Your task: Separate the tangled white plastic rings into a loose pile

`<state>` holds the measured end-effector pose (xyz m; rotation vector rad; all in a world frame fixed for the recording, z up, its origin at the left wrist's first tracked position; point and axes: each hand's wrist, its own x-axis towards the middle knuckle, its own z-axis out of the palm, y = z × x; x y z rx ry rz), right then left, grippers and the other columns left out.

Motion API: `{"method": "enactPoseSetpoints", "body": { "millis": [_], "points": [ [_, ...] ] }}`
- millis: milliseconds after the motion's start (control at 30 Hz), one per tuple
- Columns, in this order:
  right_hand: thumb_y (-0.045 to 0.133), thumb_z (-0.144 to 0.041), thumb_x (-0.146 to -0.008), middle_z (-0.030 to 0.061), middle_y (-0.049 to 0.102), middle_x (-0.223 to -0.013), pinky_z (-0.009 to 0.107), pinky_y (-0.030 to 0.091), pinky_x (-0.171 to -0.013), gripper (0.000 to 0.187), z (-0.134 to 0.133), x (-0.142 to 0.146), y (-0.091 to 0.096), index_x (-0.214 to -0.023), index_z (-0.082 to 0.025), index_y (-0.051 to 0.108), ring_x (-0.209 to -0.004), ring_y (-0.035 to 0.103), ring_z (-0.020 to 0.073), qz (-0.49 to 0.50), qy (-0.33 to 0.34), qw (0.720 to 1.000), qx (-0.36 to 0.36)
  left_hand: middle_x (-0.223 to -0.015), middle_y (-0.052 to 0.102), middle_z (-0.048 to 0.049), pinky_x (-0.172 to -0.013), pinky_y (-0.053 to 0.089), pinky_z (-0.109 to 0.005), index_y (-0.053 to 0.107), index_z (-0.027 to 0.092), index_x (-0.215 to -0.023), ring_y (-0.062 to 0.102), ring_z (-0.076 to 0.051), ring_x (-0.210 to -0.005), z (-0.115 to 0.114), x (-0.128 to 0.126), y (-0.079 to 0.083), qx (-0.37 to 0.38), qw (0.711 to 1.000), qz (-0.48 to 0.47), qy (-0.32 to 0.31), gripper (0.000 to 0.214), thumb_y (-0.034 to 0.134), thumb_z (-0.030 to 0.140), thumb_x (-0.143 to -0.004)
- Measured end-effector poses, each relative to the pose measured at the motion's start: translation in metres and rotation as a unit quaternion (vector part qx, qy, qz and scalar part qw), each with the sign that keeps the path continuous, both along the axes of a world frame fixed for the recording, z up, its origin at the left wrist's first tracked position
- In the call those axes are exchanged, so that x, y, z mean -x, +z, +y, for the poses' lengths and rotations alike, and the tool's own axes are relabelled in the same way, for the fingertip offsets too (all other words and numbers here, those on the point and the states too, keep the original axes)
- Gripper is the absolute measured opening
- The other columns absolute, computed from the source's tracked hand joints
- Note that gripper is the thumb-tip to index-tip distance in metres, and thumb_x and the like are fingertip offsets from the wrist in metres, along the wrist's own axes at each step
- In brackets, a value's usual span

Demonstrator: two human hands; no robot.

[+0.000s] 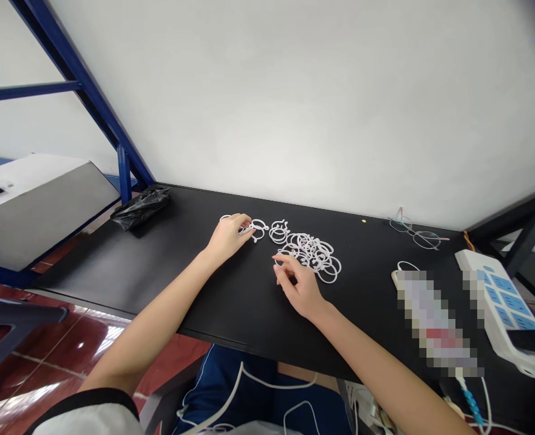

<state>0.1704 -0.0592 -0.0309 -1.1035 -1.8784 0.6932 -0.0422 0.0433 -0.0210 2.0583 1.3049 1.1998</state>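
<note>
A pile of several white plastic rings (pixel 313 252) lies on the black table (pixel 195 272). My left hand (pixel 229 235) is closed on a white ring at the left of the pile, next to a couple of linked rings (pixel 259 228). My right hand (pixel 297 283) rests at the near edge of the pile. Its fingers are curled and its fingertips touch a ring there. I cannot make out whether it grips that ring.
A crumpled black bag (pixel 141 206) lies at the table's back left. Eyeglasses (pixel 415 232) sit near the wall at the right. A white power strip (pixel 503 302) and a blurred-out object (pixel 435 323) lie at the right. A blue metal frame (pixel 90 90) stands left.
</note>
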Motion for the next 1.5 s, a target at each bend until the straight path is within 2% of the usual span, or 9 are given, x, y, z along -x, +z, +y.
{"method": "enactPoseSetpoints", "body": {
  "millis": [100, 167, 267, 433, 633, 833, 1133, 1267, 1500],
  "points": [
    [0.050, -0.026, -0.094, 0.0036, 0.068, -0.078, 0.035, 0.051, -0.076, 0.014, 0.004, -0.002, -0.001, -0.101, -0.022, 0.062, -0.075, 0.065, 0.0188, -0.047, -0.088, 0.991, -0.094, -0.083, 0.067, -0.0045, -0.075, 0.045, -0.029, 0.068, 0.022, -0.083, 0.061, -0.021, -0.079, -0.002, -0.001, 0.002, 0.003, 1.000, 0.023, 0.004, 0.012, 0.072, 0.026, -0.073],
    [0.053, -0.022, -0.091, 0.0073, 0.070, -0.095, 0.041, 0.048, -0.088, 0.012, 0.008, -0.004, -0.001, -0.097, -0.022, 0.063, -0.092, 0.064, 0.0233, -0.092, -0.117, 0.979, -0.136, -0.084, 0.068, -0.0048, -0.075, 0.045, -0.028, 0.068, 0.023, -0.083, 0.061, -0.021, -0.080, -0.003, -0.002, 0.004, 0.004, 0.999, 0.044, 0.013, 0.013, 0.073, 0.029, -0.073],
    [0.057, -0.020, -0.087, 0.0086, 0.069, -0.110, 0.049, 0.040, -0.099, 0.012, 0.012, -0.007, -0.002, -0.096, -0.021, 0.065, -0.105, 0.060, 0.0276, -0.163, -0.129, 0.969, -0.134, -0.088, 0.068, -0.0056, -0.077, 0.044, -0.029, 0.067, 0.023, -0.085, 0.061, -0.022, -0.083, -0.005, -0.004, 0.005, -0.001, 0.997, 0.067, 0.025, 0.016, 0.072, 0.034, -0.076],
    [0.057, -0.023, -0.088, 0.0061, 0.071, -0.106, 0.059, 0.024, -0.110, 0.011, 0.012, -0.008, -0.005, -0.094, -0.024, 0.066, -0.114, 0.056, 0.0307, -0.210, -0.136, 0.963, -0.103, -0.090, 0.068, -0.0064, -0.084, 0.044, -0.033, 0.068, 0.023, -0.096, 0.062, -0.024, -0.086, -0.005, -0.007, 0.002, -0.009, 1.000, 0.029, -0.001, 0.025, 0.073, 0.035, -0.075],
    [0.059, -0.027, -0.088, 0.0053, 0.071, -0.108, 0.063, 0.019, -0.112, 0.010, 0.011, -0.007, -0.007, -0.094, -0.024, 0.067, -0.118, 0.054, 0.0316, -0.214, -0.129, 0.963, -0.101, -0.093, 0.068, -0.0069, -0.091, 0.042, -0.038, 0.066, 0.022, -0.105, 0.061, -0.023, -0.090, -0.007, -0.011, -0.001, -0.038, 0.996, 0.067, -0.054, 0.024, 0.066, 0.033, -0.083],
    [0.060, -0.026, -0.087, 0.0052, 0.072, -0.110, 0.065, 0.017, -0.112, 0.011, 0.012, -0.008, -0.009, -0.093, -0.024, 0.069, -0.119, 0.053, 0.0324, -0.215, -0.121, 0.963, -0.107, -0.093, 0.068, -0.0091, -0.087, 0.042, -0.037, 0.068, 0.021, -0.099, 0.061, -0.024, -0.092, -0.017, -0.022, 0.001, -0.067, 0.981, 0.114, -0.140, 0.021, 0.062, 0.036, -0.086],
    [0.061, -0.024, -0.087, 0.0045, 0.072, -0.106, 0.063, 0.018, -0.113, 0.011, 0.012, -0.006, -0.009, -0.091, -0.024, 0.071, -0.113, 0.055, 0.0293, -0.218, -0.120, 0.962, -0.112, -0.097, 0.068, -0.0098, -0.086, 0.043, -0.037, 0.069, 0.021, -0.096, 0.061, -0.024, -0.093, -0.033, -0.037, 0.005, -0.066, 0.951, 0.154, -0.261, 0.017, 0.057, 0.026, -0.085],
    [0.061, -0.019, -0.086, 0.0031, 0.071, -0.105, 0.062, 0.017, -0.114, 0.011, 0.012, -0.007, -0.010, -0.084, -0.023, 0.070, -0.115, 0.054, 0.0287, -0.216, -0.110, 0.964, -0.110, -0.098, 0.067, -0.0094, -0.085, 0.044, -0.036, 0.068, 0.019, -0.092, 0.062, -0.023, -0.093, -0.034, -0.038, 0.002, -0.077, 0.941, 0.178, -0.278, 0.016, 0.058, 0.024, -0.081],
    [0.058, -0.019, -0.090, 0.0021, 0.071, -0.105, 0.062, 0.018, -0.113, 0.013, 0.013, -0.009, -0.011, -0.083, -0.023, 0.068, -0.116, 0.055, 0.0285, -0.206, -0.104, 0.966, -0.114, -0.101, 0.066, -0.0080, -0.087, 0.045, -0.034, 0.066, 0.016, -0.097, 0.061, -0.021, -0.095, -0.034, -0.038, 0.001, -0.086, 0.936, 0.217, -0.262, 0.020, 0.057, 0.021, -0.080]
  ]
}}
